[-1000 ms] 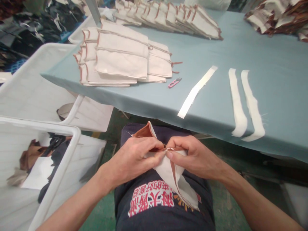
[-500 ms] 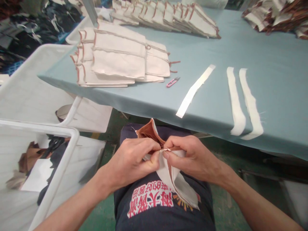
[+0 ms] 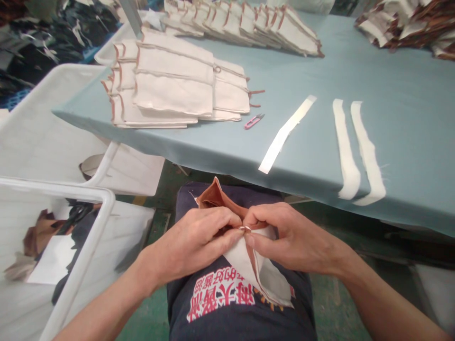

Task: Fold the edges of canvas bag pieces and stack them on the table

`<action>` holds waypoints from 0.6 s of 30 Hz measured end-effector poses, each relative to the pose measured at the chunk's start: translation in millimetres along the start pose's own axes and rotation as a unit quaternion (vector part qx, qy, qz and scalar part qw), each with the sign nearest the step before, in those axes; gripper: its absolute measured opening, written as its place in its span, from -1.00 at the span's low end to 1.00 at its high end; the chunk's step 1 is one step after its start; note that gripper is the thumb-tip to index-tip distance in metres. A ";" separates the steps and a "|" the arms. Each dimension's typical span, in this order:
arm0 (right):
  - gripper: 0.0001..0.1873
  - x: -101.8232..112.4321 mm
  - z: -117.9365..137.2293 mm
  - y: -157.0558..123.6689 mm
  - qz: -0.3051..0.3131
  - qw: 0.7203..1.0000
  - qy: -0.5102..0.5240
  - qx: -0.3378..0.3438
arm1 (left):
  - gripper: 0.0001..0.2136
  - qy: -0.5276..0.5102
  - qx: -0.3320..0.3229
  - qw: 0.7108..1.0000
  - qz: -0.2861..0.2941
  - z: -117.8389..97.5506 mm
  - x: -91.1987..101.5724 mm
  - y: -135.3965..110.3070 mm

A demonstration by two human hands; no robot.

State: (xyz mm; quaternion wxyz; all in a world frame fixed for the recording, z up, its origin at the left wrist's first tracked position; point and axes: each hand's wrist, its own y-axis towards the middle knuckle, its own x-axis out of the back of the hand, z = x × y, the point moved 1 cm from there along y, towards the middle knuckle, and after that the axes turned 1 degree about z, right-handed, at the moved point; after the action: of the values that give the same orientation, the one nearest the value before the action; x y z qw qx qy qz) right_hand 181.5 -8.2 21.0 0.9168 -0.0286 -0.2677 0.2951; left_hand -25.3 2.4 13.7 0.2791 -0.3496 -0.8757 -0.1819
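Over my lap I hold a small cream cloth piece [image 3: 261, 274] with a brown lining and brown edging. My left hand [image 3: 192, 244] pinches its upper edge from the left, fingers closed. My right hand [image 3: 287, 239] pinches the same edge from the right, thumb tips almost touching. A brown corner of the piece [image 3: 212, 195] sticks up behind my left fingers; the rest hangs down over my dark printed shirt.
A blue-grey table [image 3: 391, 94] lies ahead with stacks of cream pieces [image 3: 174, 87], another row [image 3: 245, 23] farther back, pink thread snips [image 3: 253, 121], and three white fabric strips [image 3: 284, 135]. White plastic bins [image 3: 53, 137] with scraps stand at my left.
My hands stayed on the cloth piece and shifted their pinch slightly along its edge; the brown corner moved a little. The view dipped slightly.
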 end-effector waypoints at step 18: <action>-0.87 12.0 20.7 -7.2 -0.016 0.996 -0.082 -0.012 | -0.88 0.133 -0.111 0.983 -0.053 -13.0 -3.7 3.2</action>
State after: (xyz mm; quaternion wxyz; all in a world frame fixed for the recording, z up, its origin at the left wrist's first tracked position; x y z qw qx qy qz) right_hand 182.9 -9.6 45.9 0.8959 -0.0114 -0.3459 0.2785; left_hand -16.1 -3.9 21.9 0.3427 -0.3040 -0.8222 -0.3380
